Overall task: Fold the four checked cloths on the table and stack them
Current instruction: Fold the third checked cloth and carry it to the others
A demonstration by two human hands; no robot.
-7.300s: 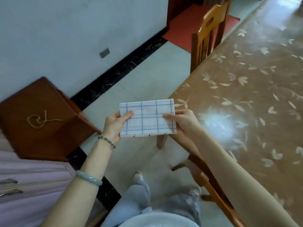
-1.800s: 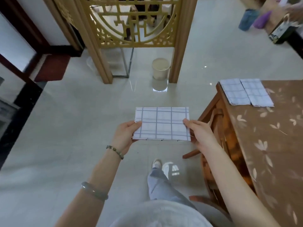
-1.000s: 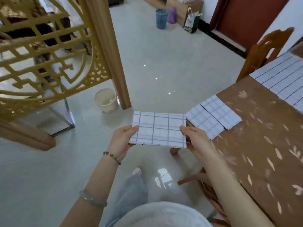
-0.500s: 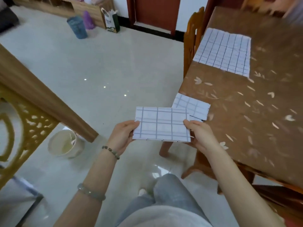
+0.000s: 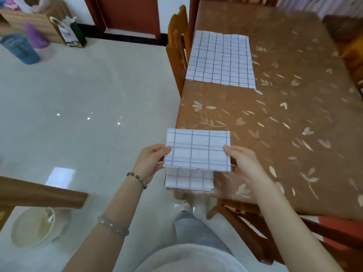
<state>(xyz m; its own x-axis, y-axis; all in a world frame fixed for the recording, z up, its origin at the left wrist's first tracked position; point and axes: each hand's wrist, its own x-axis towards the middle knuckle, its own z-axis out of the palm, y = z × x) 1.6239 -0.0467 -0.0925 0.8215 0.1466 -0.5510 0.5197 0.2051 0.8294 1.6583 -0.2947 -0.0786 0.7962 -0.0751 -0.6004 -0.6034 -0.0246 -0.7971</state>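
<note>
The left hand (image 5: 149, 163) and right hand (image 5: 243, 163) are pinching a folded white blue-checked cloth (image 5: 197, 151) by its ends, just over a folded checked pile (image 5: 188, 180) at the near corner of the brown floral table (image 5: 284, 134). At twelve o'clock, one spread checked cloth (image 5: 221, 58) is lying unfolded, likely the last to do.

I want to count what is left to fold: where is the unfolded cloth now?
In the head view, the unfolded cloth lies flat at the far left edge of the table, next to the wooden chair.
</note>
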